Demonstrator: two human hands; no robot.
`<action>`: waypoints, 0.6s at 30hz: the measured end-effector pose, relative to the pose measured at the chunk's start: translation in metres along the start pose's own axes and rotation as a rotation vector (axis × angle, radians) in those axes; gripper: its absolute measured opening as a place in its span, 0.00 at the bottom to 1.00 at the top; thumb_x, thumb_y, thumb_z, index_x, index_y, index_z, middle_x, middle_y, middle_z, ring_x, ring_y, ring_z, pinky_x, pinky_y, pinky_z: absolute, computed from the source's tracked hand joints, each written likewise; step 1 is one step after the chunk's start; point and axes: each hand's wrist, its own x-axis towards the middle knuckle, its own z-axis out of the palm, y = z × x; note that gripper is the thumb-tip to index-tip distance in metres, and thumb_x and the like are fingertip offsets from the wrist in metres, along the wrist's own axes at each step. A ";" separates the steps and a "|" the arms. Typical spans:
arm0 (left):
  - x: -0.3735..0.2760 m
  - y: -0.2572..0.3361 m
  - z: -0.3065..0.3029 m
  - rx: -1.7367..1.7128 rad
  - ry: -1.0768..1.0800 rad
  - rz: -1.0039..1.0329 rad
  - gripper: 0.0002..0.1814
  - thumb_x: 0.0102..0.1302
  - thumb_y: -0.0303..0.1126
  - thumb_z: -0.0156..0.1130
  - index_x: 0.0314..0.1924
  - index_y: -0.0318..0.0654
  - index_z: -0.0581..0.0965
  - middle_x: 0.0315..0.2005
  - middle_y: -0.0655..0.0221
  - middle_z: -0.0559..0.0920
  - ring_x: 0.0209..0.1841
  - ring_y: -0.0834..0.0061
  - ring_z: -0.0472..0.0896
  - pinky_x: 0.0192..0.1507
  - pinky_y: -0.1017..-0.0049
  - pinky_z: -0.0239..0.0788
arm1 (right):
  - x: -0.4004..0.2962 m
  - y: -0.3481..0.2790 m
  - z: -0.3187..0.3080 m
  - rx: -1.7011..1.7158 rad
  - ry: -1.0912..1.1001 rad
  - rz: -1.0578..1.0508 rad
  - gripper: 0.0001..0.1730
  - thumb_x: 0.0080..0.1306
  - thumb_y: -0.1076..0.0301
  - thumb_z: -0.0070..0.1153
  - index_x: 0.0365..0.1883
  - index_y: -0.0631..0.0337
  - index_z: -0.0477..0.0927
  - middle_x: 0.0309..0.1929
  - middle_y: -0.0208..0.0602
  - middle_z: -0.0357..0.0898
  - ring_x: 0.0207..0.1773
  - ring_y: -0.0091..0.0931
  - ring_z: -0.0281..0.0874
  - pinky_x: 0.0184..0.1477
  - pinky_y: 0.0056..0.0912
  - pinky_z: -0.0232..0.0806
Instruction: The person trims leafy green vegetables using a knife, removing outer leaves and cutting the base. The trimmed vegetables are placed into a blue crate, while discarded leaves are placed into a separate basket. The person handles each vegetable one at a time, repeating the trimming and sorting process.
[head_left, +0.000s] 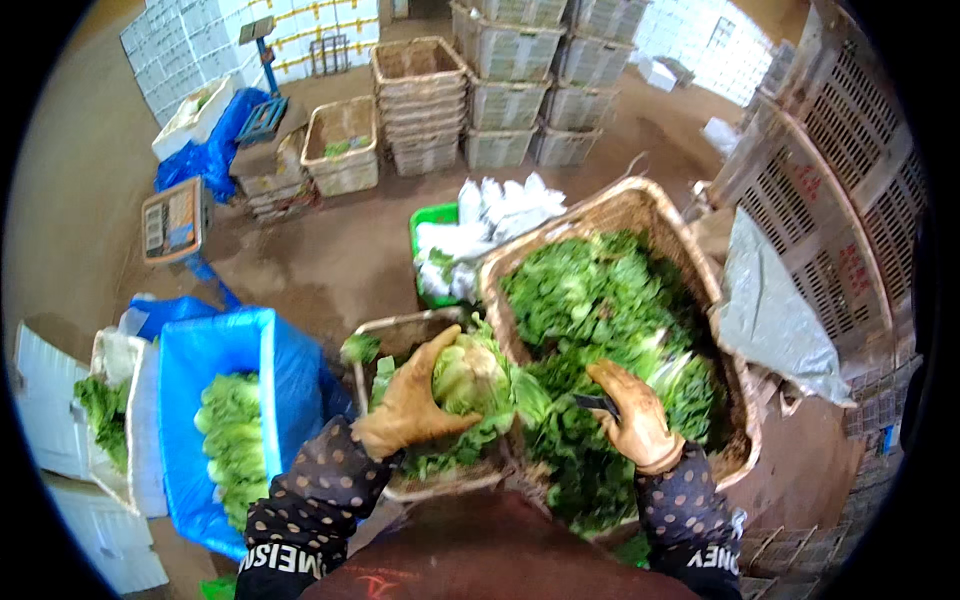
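My left hand (412, 401), in a tan glove, is shut on a head of leafy lettuce (471, 373), with its pale base turned up. The lettuce is over a smaller crate (442, 491) that has loose leaves in it. In my right hand (637, 424), gloved alike, is a small dark-handled knife (596, 403); its blade is hard to make out. This hand is above the near part of a large muddy crate (739, 375) full of green leafy heads (592, 292). Some outer leaves hang from the lettuce toward that crate.
At left stands a blue-lined box (300, 390) holding lettuce heads (232, 442), with a scale display (176, 221) behind it. A green crate (415, 225) with white-wrapped bundles (487, 217) is ahead. Stacked crates (510, 105) rise farther back. A grey sheet (772, 315) lies at right.
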 end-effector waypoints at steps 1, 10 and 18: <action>-0.031 0.007 -0.002 -0.010 -0.032 -0.122 0.63 0.40 0.47 0.85 0.73 0.34 0.60 0.64 0.54 0.73 0.67 0.56 0.72 0.72 0.65 0.61 | 0.003 -0.022 0.006 -0.065 -0.024 -0.078 0.24 0.53 0.76 0.67 0.51 0.61 0.80 0.52 0.52 0.82 0.55 0.46 0.82 0.55 0.42 0.76; -0.155 0.035 -0.009 -0.239 -0.056 -0.374 0.57 0.44 0.55 0.80 0.70 0.37 0.64 0.59 0.54 0.77 0.62 0.59 0.77 0.68 0.68 0.66 | 0.009 -0.150 0.057 -0.129 -0.312 -0.278 0.03 0.57 0.73 0.54 0.30 0.58 0.74 0.28 0.42 0.77 0.29 0.39 0.81 0.32 0.42 0.76; -0.172 0.036 -0.050 -0.013 0.075 -0.176 0.63 0.43 0.55 0.84 0.72 0.36 0.58 0.62 0.49 0.73 0.64 0.52 0.75 0.68 0.63 0.67 | 0.018 -0.078 0.092 0.034 -0.339 0.081 0.15 0.69 0.64 0.65 0.44 0.70 0.84 0.30 0.43 0.85 0.26 0.26 0.82 0.33 0.33 0.80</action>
